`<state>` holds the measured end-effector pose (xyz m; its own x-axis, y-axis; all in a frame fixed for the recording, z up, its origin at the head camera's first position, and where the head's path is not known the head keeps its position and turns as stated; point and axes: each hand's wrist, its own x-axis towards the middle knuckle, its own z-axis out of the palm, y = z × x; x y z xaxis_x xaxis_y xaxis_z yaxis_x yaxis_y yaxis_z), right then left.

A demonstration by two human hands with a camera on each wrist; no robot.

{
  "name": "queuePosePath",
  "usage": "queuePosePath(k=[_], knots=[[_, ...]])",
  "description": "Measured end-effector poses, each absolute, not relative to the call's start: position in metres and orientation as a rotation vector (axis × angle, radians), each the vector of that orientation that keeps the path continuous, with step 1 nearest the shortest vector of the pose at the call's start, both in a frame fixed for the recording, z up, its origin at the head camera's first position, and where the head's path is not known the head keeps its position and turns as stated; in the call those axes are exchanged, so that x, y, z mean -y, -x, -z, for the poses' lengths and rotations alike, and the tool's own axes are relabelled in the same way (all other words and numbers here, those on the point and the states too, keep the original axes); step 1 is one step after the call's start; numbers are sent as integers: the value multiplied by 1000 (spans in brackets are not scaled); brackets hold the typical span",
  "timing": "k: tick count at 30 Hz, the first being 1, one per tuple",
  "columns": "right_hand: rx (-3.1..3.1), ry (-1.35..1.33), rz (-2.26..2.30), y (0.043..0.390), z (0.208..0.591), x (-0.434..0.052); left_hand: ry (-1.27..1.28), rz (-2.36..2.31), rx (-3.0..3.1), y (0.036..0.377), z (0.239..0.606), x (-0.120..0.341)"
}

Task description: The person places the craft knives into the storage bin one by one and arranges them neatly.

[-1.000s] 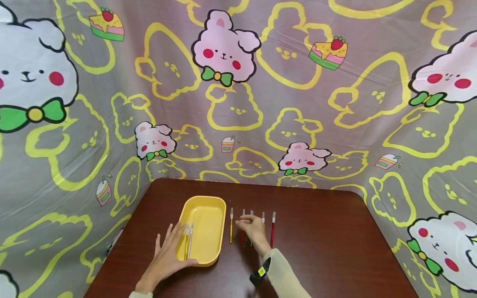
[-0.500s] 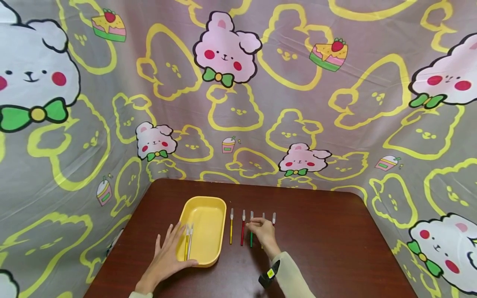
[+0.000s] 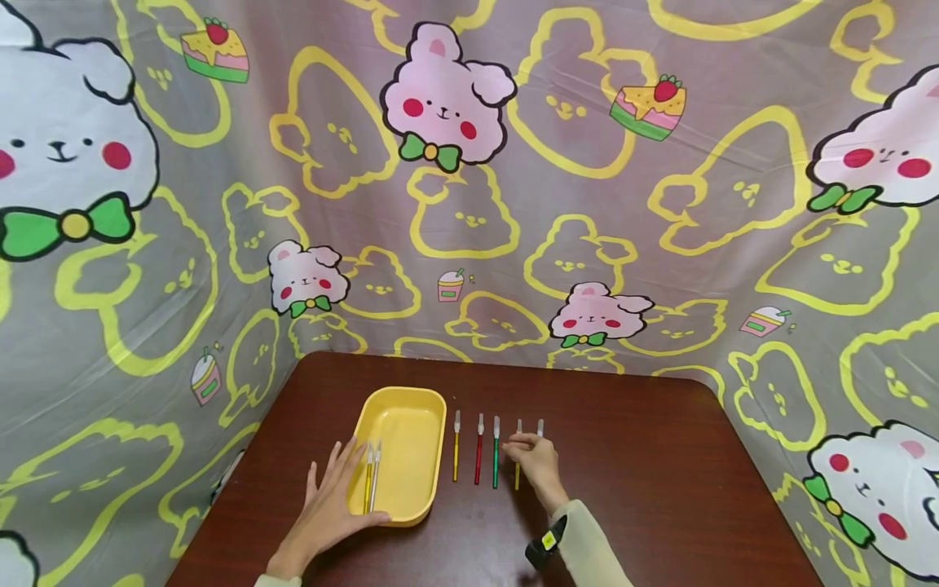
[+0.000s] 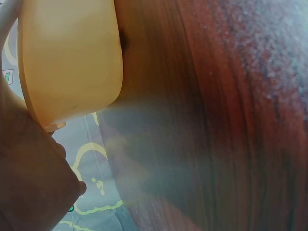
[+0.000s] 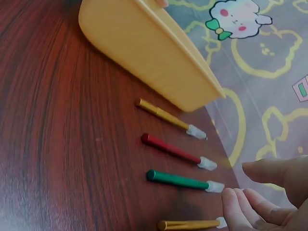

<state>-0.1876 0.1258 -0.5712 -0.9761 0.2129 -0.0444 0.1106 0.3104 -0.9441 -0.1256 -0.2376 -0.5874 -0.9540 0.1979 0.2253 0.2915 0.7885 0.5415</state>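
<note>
My left hand (image 3: 330, 497) rests on the left side of a yellow tray (image 3: 407, 440), its fingers spread and its thumb along the near rim. Inside the tray lie a yellow and a silver craft knife (image 3: 375, 481), both with clear caps. Over the table, my right hand (image 3: 538, 465) hovers above the row's right end, thumb and fingers apart and nothing between them. That row holds a yellow knife (image 5: 163, 114), a red knife (image 5: 173, 151), a green knife (image 5: 180, 180), and a gold-yellow knife (image 5: 190, 224) nearest the fingertips. The right hand mostly hides another knife (image 3: 540, 425).
A dark reddish-brown wooden table (image 3: 645, 489) carries everything. Patterned fabric (image 3: 469, 204) with cartoon faces surrounds its back and sides. A black device (image 3: 544, 548) is strapped at the right wrist.
My right hand has moved rightward along the row, from over the red and green knives to the gold-yellow one, uncovering those it passed. The left hand and tray stay put.
</note>
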Motion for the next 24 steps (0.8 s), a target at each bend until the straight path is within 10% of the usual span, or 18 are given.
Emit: queuePosePath(k=[24], knots=[[2465, 414, -1634, 185, 587, -151, 361, 887, 2880, 127, 587, 238]])
